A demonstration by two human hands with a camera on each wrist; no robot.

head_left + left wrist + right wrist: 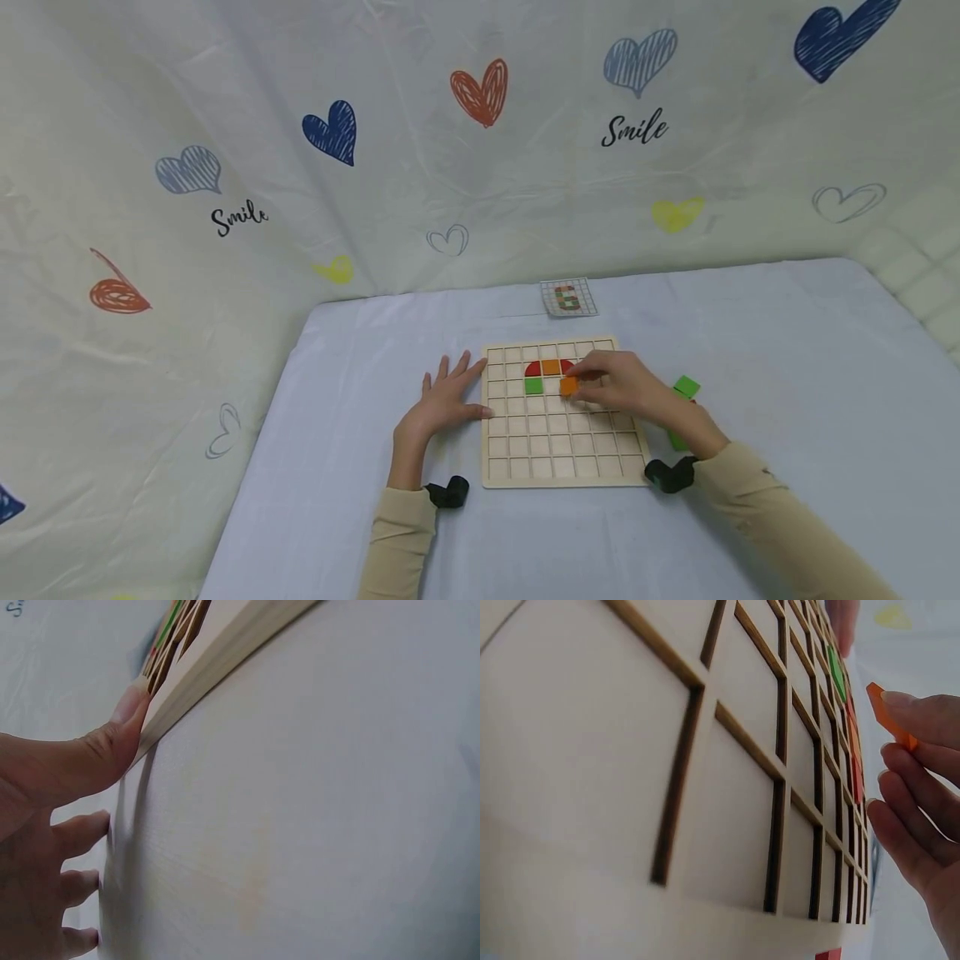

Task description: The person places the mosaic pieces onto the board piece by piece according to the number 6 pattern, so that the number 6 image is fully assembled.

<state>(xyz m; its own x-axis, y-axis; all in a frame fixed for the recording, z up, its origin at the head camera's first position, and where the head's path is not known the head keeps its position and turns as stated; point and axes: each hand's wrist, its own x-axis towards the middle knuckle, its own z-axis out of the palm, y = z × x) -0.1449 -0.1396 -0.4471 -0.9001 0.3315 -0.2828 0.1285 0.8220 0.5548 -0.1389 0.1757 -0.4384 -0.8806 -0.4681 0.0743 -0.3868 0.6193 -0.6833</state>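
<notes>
A wooden grid board (550,446) lies on the white-covered table. In its upper rows sit a red rounded tile (533,368), an orange square tile (551,367), another red tile (566,365) partly behind the fingers, and a green square tile (533,386). My right hand (618,383) pinches a second orange square tile (891,718) between thumb and fingers, just over the board below the red tile. At the board's left edge, my left hand (444,402) rests with fingers spread, its thumb (124,724) touching the rim.
A small printed card (568,297) with a coloured grid pattern lies behind the board. Right of the board, green tiles (686,386) lie partly hidden under my right forearm. A black wrist camera (448,492) sits on each wrist. A cloth printed with hearts hangs behind.
</notes>
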